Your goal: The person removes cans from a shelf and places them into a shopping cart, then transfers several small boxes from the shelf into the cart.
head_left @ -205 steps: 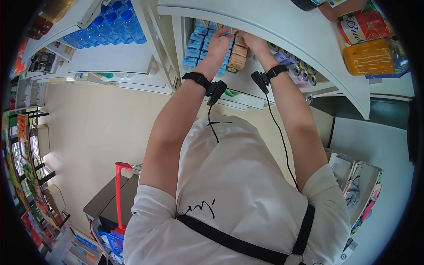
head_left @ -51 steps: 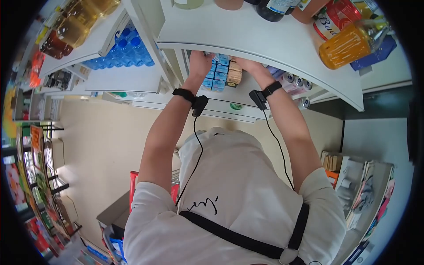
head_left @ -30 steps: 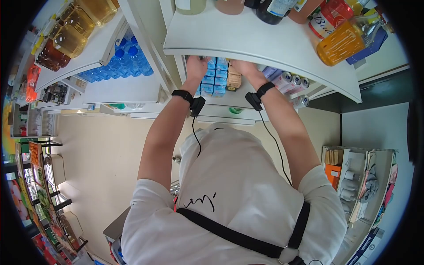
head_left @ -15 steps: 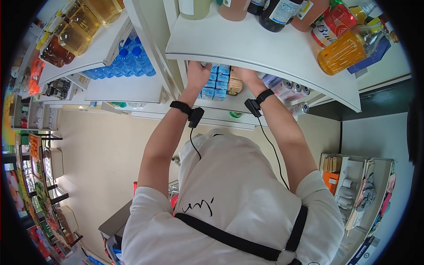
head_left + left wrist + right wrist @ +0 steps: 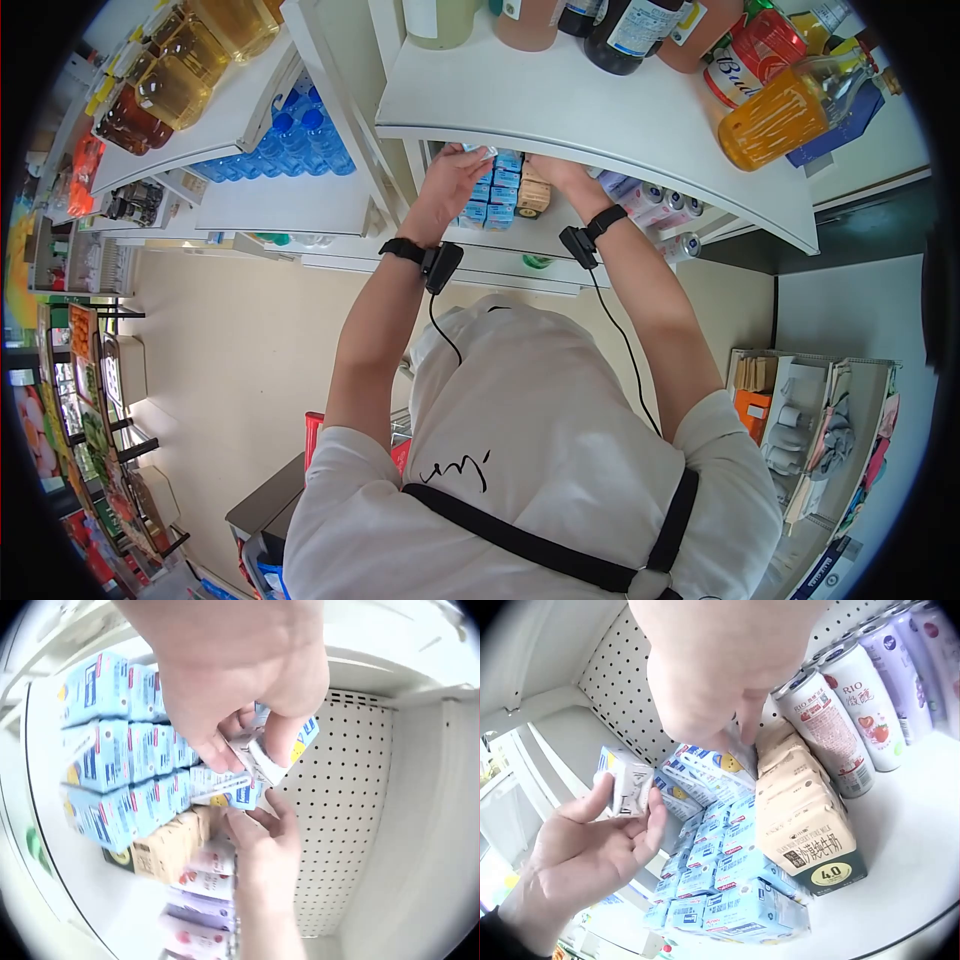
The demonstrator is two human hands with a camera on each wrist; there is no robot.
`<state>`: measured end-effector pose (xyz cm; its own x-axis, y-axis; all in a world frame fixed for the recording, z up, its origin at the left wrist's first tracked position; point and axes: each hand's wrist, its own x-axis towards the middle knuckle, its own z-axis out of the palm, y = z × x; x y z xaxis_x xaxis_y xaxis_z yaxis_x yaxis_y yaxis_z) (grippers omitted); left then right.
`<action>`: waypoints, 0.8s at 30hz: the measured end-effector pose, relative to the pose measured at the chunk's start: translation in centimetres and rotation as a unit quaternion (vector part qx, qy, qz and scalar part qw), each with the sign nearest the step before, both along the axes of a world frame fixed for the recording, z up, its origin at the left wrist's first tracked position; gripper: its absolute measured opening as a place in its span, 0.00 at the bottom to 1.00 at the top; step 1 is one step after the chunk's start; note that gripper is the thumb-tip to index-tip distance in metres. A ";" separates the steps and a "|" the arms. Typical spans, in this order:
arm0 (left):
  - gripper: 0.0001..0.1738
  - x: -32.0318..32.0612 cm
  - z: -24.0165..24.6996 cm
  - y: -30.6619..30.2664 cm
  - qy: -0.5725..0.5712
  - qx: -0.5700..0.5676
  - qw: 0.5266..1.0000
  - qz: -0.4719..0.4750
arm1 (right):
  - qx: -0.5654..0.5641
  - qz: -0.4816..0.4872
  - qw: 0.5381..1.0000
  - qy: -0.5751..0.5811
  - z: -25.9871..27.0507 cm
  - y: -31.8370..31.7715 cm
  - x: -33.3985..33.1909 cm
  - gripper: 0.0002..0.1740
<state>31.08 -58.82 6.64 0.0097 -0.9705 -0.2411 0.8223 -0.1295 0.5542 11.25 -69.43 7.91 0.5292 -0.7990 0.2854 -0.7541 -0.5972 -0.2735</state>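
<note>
Under the shelf edge, my left hand (image 5: 452,190) pinches a small blue-and-white carton (image 5: 628,784) between thumb and fingers; the left wrist view shows it tilted, clear of the rows. The right wrist view shows that palm (image 5: 592,847) turned up. At the back of the blue carton rows (image 5: 97,754), my right hand (image 5: 262,855) has curled fingers and thumb at the end of another blue carton (image 5: 225,787), which lies beside the tan cartons (image 5: 806,832). In the right wrist view, my right hand (image 5: 720,667) partly hides that carton.
Pink and purple cans (image 5: 862,697) stand to the right of the tan cartons. A perforated back panel (image 5: 337,780) closes the shelf. Above, the upper shelf (image 5: 540,95) carries bottles and a red pack (image 5: 755,60). Blue-capped bottles (image 5: 310,140) fill a shelf at left.
My left hand has drawn back from beneath the upper shelf and turned, bringing the pinched carton into the head view. My right hand has barely moved since half a second ago.
</note>
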 end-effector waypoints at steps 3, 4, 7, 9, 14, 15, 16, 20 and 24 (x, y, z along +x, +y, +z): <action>0.14 0.9 0.2 -0.5 -0.336 -0.026 0.942 0.008 | 0.018 -0.009 0.999 0.039 0.9 0.5 -0.2 0.15; 0.14 0.8 0.0 -1.0 -0.336 -0.026 0.941 0.007 | 0.024 -0.010 0.999 0.030 0.9 0.6 -0.2 0.15; 0.19 0.6 -0.6 -2.1 -0.604 -0.075 0.787 0.100 | 0.038 -0.013 0.999 0.011 0.2 0.6 -0.2 0.16; 0.19 0.3 -1.2 -2.5 -0.638 -0.061 0.761 0.095 | 0.015 -0.012 1.000 -0.001 -1.0 0.4 -0.2 0.16; 0.16 0.7 -7.0 -6.4 -0.760 -0.049 0.627 0.166 | -0.002 -0.028 1.000 0.001 -0.5 0.7 -0.3 0.17; 0.16 0.8 -7.6 -6.8 -0.784 -0.054 0.583 0.205 | -0.002 -0.028 1.000 0.000 -0.1 1.0 -0.2 0.17; 0.16 0.9 -8.3 -6.9 -0.785 -0.054 0.582 0.203 | -0.005 -0.027 1.000 -0.001 0.3 1.6 -0.2 0.18; 0.15 0.3 -7.4 -6.4 -0.791 -0.016 0.587 0.173 | 0.014 -0.031 0.999 0.001 2.9 2.6 0.1 0.18; 0.14 0.5 -7.2 -6.8 -0.770 -0.053 0.603 0.201 | 0.064 -0.040 0.997 -0.004 2.7 2.9 0.5 0.18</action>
<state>31.60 -65.57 -0.56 0.3826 -0.8245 0.4169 -0.7247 0.0120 0.6890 11.73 -66.56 10.61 0.4602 -0.8688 0.1826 -0.7955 -0.4949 -0.3497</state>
